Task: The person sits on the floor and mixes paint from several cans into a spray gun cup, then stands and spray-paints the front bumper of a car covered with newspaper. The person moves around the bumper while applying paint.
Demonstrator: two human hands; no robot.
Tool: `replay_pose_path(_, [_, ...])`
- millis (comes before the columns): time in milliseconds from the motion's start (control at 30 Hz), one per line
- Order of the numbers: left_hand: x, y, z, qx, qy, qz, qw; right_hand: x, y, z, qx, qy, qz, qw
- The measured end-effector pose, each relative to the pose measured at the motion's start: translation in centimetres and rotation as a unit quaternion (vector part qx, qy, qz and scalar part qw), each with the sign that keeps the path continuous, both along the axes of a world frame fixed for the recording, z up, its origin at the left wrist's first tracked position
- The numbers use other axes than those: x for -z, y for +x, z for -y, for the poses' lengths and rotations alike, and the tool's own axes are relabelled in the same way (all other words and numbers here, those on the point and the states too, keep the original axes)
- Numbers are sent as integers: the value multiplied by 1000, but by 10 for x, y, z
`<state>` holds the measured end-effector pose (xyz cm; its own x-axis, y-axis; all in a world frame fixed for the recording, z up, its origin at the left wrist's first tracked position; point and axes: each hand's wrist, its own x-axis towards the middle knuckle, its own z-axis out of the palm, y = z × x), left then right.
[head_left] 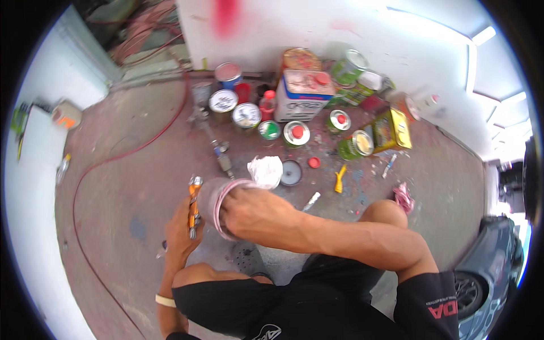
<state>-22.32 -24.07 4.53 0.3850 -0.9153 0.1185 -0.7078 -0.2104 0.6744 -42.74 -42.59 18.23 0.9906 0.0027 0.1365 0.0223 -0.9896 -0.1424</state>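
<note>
My left hand [180, 229] is closed round an orange and silver spray gun [194, 207], held upright over the floor. A translucent, pink-stained cup [210, 205] lies sideways right beside the gun, its open mouth toward the right. Whether the cup is joined to the gun I cannot tell. Reaching across from the right, my right hand [249, 211] is pushed into the cup's mouth. Its fingers are hidden inside, along with anything they may hold. Just beyond that hand sits a crumpled white cloth or paper [265, 171], next to a round grey lid [290, 172].
Several paint cans [246, 115] and a large square tin [305, 96] stand along the wall. Another spray gun [222, 158] lies on the floor with a red hose [164, 131] curving left. A yellow tool [340, 179], red cap [314, 162] and pink rag [403, 197] lie right.
</note>
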Motion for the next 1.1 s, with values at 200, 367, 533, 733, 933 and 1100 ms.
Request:
replay_pose_path(200, [1, -10, 17, 39, -12, 70, 997, 64, 29, 10, 9, 137, -228, 964])
replay_pose_path(367, [20, -4, 0, 62, 30, 98, 993, 75, 23, 4, 6, 277, -164, 947])
replay_pose_path(533, [16, -14, 9, 69, 37, 36, 996, 68, 4, 13, -32, 170, -137, 975])
replay_pose_path(733, [-11, -6, 49, 104, 15, 33, 994, 19, -37, 33, 96, 511, -83, 850])
replay_pose_path(933, [-60, 3, 142, 141, 14, -3, 990, -46, -107, 91, 113, 712, 207, 661])
replay_pose_path(1100, [-141, -77, 282, 66, 116, -198, 971, -63, -186, 153, 232, 676, 614, 336])
